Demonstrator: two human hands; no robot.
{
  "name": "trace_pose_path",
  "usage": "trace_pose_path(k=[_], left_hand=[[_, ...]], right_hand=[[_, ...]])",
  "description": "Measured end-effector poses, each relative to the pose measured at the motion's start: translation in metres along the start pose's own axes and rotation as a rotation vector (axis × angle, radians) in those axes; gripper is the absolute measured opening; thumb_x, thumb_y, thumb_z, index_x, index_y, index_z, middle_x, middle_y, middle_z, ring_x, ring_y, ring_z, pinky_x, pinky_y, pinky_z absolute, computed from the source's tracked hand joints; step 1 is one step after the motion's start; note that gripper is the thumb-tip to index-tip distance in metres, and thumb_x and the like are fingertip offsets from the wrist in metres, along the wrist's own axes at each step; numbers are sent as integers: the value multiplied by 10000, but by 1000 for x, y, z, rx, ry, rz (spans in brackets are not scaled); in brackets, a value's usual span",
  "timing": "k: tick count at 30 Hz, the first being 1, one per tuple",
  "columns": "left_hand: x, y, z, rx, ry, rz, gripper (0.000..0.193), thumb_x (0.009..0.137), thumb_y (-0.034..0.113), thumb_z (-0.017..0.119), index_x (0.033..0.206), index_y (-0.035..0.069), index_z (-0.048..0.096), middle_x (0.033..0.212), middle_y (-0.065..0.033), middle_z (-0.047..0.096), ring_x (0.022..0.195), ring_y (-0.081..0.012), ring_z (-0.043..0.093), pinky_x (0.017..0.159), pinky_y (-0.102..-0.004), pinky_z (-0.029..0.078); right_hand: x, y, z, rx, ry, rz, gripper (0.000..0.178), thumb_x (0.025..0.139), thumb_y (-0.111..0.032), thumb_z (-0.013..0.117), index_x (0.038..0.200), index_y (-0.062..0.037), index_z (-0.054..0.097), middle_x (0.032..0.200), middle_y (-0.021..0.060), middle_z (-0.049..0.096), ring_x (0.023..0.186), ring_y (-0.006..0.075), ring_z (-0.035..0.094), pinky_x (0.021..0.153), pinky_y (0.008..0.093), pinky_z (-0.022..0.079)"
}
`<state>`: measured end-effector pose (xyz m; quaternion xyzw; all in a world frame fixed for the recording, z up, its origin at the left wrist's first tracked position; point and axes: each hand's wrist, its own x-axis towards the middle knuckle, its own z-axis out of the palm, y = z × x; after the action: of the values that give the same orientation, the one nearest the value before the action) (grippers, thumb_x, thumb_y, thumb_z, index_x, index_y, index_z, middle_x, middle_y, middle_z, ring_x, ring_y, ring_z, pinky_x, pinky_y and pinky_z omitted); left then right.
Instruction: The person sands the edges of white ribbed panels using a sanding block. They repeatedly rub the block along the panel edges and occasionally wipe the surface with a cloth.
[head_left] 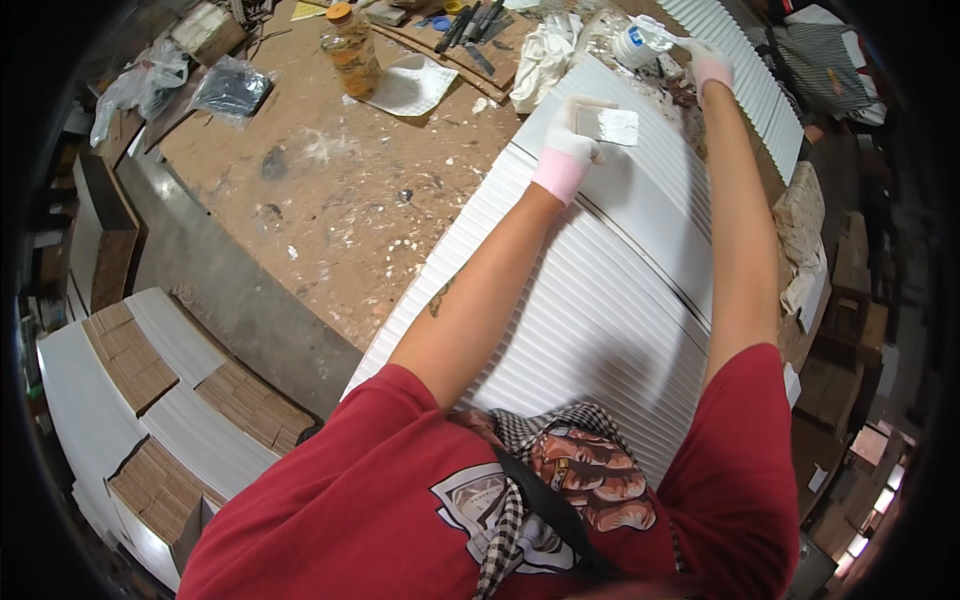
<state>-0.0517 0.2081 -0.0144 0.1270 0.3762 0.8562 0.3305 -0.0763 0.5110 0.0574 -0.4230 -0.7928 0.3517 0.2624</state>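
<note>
My left hand, in a white glove with a pink cuff, is closed on a flat scraper. White putty covers the end of its blade. Below it lies a white panel with a smooth surface, beside a ribbed white panel. My right hand, gloved the same way, reaches to the white tub at the far end. Its fingers are closed at a pale piece by the tub's mouth, too small to make out.
A crumpled white cloth lies left of the tub. On the stained brown table stand an orange-capped bottle and a paper sheet. Another ribbed strip runs along the far right. Stacked boards fill the lower left.
</note>
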Motion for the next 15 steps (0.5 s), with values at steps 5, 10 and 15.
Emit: trace_pose_path(k=[5, 10, 15], left_hand=[[7, -9, -4, -18, 1, 6, 670, 588, -151, 549, 1236, 15, 583, 1089, -109, 691, 942, -203, 678, 661, -305, 557], [9, -16, -7, 27, 46, 77, 698, 594, -119, 604, 1281, -9, 547, 1130, -131, 676, 973, -226, 678, 686, -320, 583], [4, -9, -2, 25, 47, 154, 669, 672, -114, 661, 1317, 17, 539, 1122, -132, 659, 920, -198, 675, 679, -310, 587]], right_hand=[[-141, -21, -35, 106, -99, -306, 631, 925, -312, 697, 1399, 85, 575, 1378, 191, 635, 1210, 232, 622, 1060, 333, 457], [-321, 52, -45, -500, -62, -245, 442, 1012, -312, 629, 1295, 27, 646, 1267, 247, 631, 1204, 377, 592, 1054, 437, 455], [-345, 82, -35, -590, -11, -253, 445, 1027, -372, 590, 1251, 7, 653, 1173, 250, 635, 1120, 419, 597, 980, 488, 482]])
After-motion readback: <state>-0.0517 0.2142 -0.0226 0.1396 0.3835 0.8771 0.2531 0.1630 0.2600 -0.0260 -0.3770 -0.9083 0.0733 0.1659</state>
